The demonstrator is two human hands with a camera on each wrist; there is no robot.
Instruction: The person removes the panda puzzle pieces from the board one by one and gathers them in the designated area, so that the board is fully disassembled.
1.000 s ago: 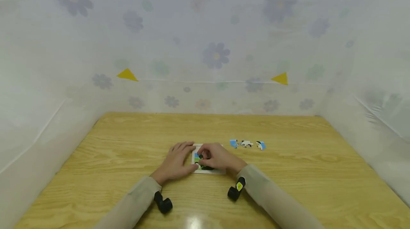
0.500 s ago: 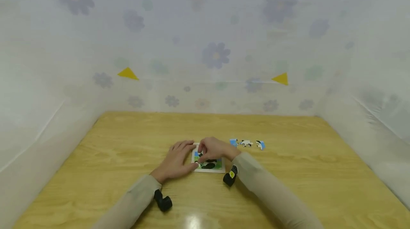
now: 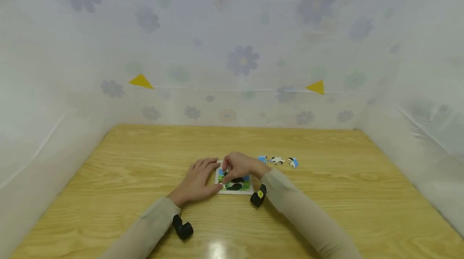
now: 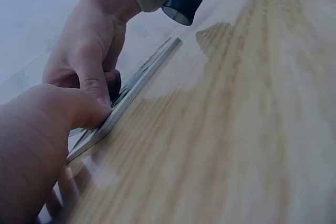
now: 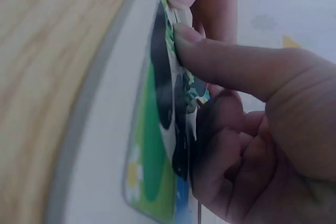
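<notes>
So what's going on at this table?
A person is working on a small picture puzzle board lying on a wooden table. The left hand rests on the board's left edge, thumb against it. The right hand presses a puzzle piece down onto the picture with curled fingers. Three loose pieces lie in a row on the table, to the right of the board.

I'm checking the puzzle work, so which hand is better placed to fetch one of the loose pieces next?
Probably the right hand: the loose pieces lie on its side of the puzzle board. The left hand rests against the board's far edge, steadying it.
</notes>
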